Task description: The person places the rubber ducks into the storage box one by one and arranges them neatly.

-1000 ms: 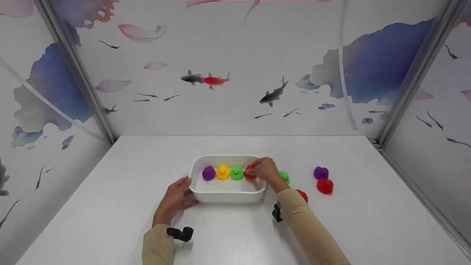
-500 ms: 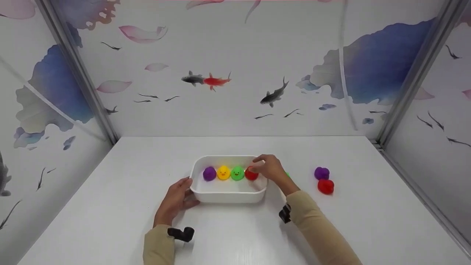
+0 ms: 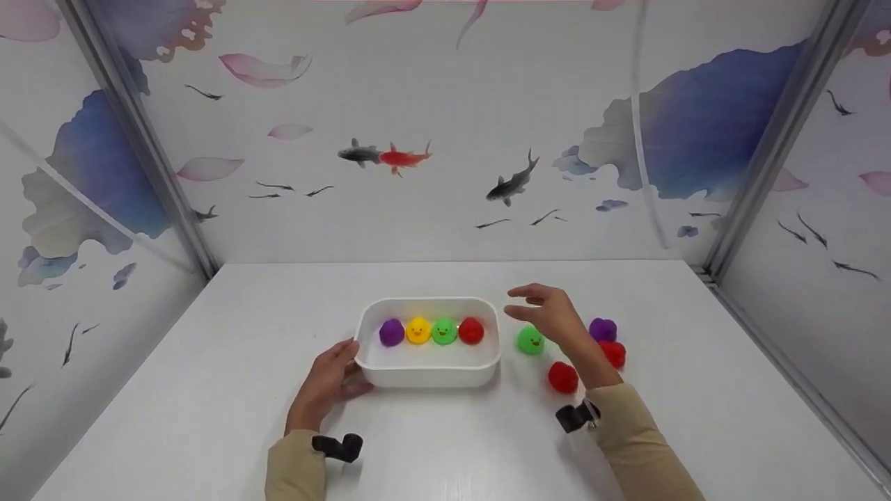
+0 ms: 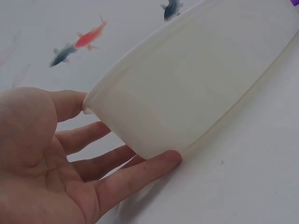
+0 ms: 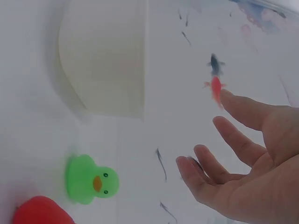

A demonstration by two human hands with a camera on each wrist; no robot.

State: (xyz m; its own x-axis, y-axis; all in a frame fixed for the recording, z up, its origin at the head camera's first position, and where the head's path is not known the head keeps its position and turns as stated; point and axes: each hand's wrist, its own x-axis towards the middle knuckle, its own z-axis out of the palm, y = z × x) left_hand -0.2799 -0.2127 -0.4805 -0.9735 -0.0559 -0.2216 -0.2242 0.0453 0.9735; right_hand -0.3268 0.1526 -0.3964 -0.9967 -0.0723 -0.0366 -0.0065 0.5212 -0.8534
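Note:
A white plastic box stands on the table with a row of toy ducks inside: purple, yellow, green and red. My left hand grips the box's left end. In the left wrist view its thumb meets the rim, with the other fingers around the corner and low edge. Raised beyond the box's right side, my right hand has its fingers apart and holds nothing. Below it, a green duck sits on the table.
Right of the box, a red duck lies nearer me. Farther right, a purple duck and another red duck, partly behind my right forearm, sit close together. White walls printed with fish enclose the table.
My right hand has let go of the red duck in the box and moved up and right, out past the rim. My left hand stays on the box.

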